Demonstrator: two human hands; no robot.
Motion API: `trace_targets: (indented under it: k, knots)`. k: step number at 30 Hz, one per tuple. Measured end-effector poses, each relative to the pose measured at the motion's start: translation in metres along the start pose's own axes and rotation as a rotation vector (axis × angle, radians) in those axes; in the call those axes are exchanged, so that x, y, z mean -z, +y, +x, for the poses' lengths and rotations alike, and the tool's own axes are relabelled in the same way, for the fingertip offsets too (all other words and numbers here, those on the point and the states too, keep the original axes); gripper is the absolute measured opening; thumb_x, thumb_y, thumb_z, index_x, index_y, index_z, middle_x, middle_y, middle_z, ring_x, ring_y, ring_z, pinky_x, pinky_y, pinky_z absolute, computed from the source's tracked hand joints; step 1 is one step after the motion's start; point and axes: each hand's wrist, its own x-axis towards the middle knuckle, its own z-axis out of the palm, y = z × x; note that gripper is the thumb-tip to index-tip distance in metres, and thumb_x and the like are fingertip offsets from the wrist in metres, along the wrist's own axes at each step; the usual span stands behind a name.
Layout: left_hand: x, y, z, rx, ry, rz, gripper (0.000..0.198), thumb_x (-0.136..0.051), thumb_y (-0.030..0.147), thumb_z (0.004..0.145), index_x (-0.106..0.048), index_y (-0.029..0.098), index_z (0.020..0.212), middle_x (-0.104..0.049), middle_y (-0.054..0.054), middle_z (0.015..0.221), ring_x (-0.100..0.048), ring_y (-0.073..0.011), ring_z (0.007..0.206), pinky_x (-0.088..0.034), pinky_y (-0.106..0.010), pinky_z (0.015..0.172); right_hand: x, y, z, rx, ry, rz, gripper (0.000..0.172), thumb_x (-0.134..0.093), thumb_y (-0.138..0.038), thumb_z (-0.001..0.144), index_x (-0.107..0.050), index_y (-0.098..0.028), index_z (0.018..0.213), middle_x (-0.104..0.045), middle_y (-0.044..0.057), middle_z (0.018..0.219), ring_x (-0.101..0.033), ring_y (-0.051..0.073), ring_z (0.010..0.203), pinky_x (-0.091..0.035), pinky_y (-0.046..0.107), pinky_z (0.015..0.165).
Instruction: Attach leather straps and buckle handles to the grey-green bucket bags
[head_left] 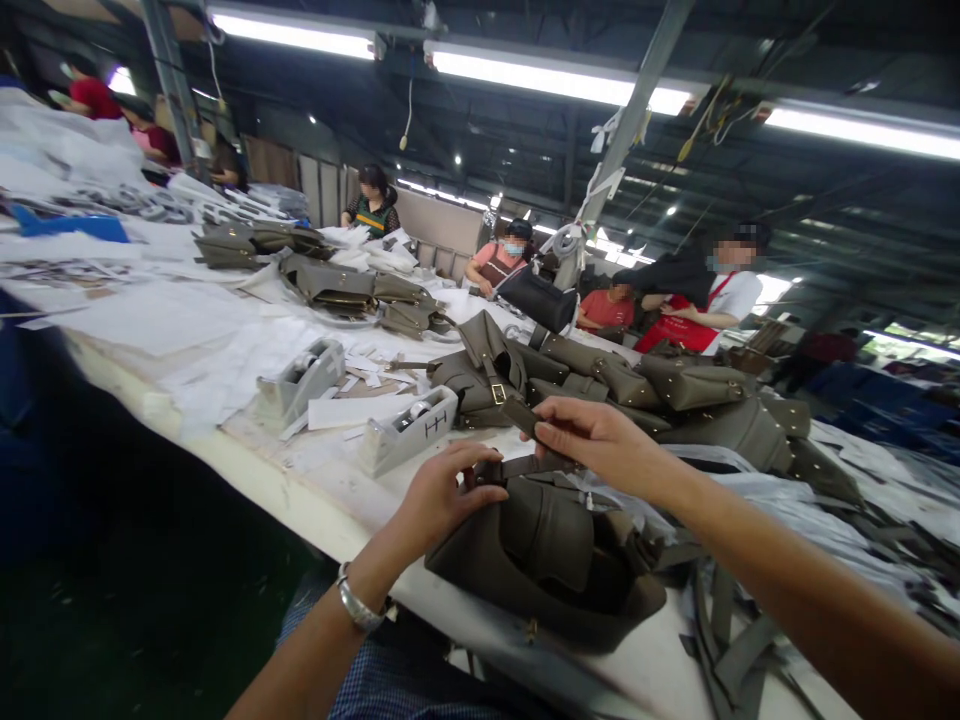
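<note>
An olive-brown handbag (480, 550) lies on the white table in front of me, its mouth open and a flap folded inside. My left hand (454, 490) pinches a strap (529, 466) of the same colour at the bag's upper edge, thumb and fingers closed on it. Just to the right and slightly higher, my right hand (581, 435) grips a flat strap end (519, 415) between thumb and fingers. Whether both hands hold one and the same strap I cannot tell. Part of the bag's top edge is hidden behind my fingers.
Two tape dispensers (409, 432) stand left of the bag. Beyond lie more olive bags (697, 380) in a pile, one with a buckle (499, 393). Loose straps (739, 650) and clear plastic (795, 520) lie to the right. Several people sit or stand around the table.
</note>
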Motion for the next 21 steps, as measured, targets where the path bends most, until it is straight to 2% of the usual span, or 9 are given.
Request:
trace_targets:
  k: [3, 6, 8, 12, 17, 21]
  knots:
    - [-0.01, -0.009, -0.002, -0.017, 0.031, 0.085, 0.035, -0.076, 0.037, 0.079, -0.071, 0.024, 0.111, -0.069, -0.006, 0.1, -0.062, -0.0174, 0.079, -0.051, -0.028, 0.071, -0.003, 0.005, 0.0, -0.019, 0.049, 0.254, 0.031, -0.055, -0.049, 0.093, -0.058, -0.019, 0.09, -0.056, -0.003, 0.07, -0.05, 0.012, 0.062, -0.038, 0.024, 0.058]
    - [-0.016, -0.011, 0.0, -0.032, 0.028, 0.132, 0.032, -0.078, 0.039, 0.077, -0.074, 0.023, 0.105, -0.066, -0.005, 0.093, -0.061, -0.0165, 0.075, -0.051, -0.029, 0.07, -0.007, 0.007, -0.002, 0.004, 0.137, 0.321, 0.035, -0.056, -0.053, 0.091, -0.055, -0.019, 0.082, -0.051, -0.004, 0.063, -0.044, 0.011, 0.056, -0.034, 0.024, 0.054]
    - [-0.019, -0.013, 0.0, -0.068, 0.052, 0.099, 0.028, -0.079, 0.037, 0.076, -0.075, 0.023, 0.1, -0.066, -0.006, 0.101, -0.063, -0.0166, 0.078, -0.052, -0.028, 0.072, -0.009, 0.008, -0.004, -0.023, 0.121, 0.212, 0.037, -0.055, -0.054, 0.091, -0.056, -0.019, 0.079, -0.053, -0.003, 0.063, -0.046, 0.011, 0.055, -0.035, 0.024, 0.054]
    - [-0.028, -0.019, -0.004, -0.11, 0.151, 0.053, 0.025, -0.078, 0.034, 0.077, -0.074, 0.024, 0.1, -0.069, -0.007, 0.109, -0.066, -0.022, 0.098, -0.053, -0.033, 0.087, -0.016, 0.016, -0.009, -0.065, 0.026, -0.19, 0.029, -0.053, -0.044, 0.094, -0.063, -0.019, 0.083, -0.06, -0.002, 0.065, -0.053, 0.013, 0.059, -0.038, 0.024, 0.058]
    - [-0.042, -0.023, -0.007, -0.066, 0.24, 0.013, 0.026, -0.079, 0.031, 0.077, -0.073, 0.021, 0.101, -0.07, -0.009, 0.11, -0.065, -0.0238, 0.104, -0.052, -0.036, 0.092, -0.029, 0.024, -0.015, -0.049, 0.117, -0.605, 0.018, -0.053, -0.029, 0.088, -0.064, -0.019, 0.079, -0.065, 0.0, 0.068, -0.055, 0.014, 0.062, -0.035, 0.026, 0.061]
    - [-0.048, -0.02, -0.006, -0.038, 0.241, -0.095, 0.024, -0.08, 0.028, 0.076, -0.073, 0.02, 0.097, -0.069, -0.008, 0.107, -0.065, -0.0216, 0.099, -0.053, -0.033, 0.088, -0.036, 0.021, -0.013, -0.116, 0.125, -0.765, 0.018, -0.052, -0.028, 0.086, -0.063, -0.02, 0.074, -0.064, 0.001, 0.064, -0.055, 0.016, 0.058, -0.031, 0.028, 0.058]
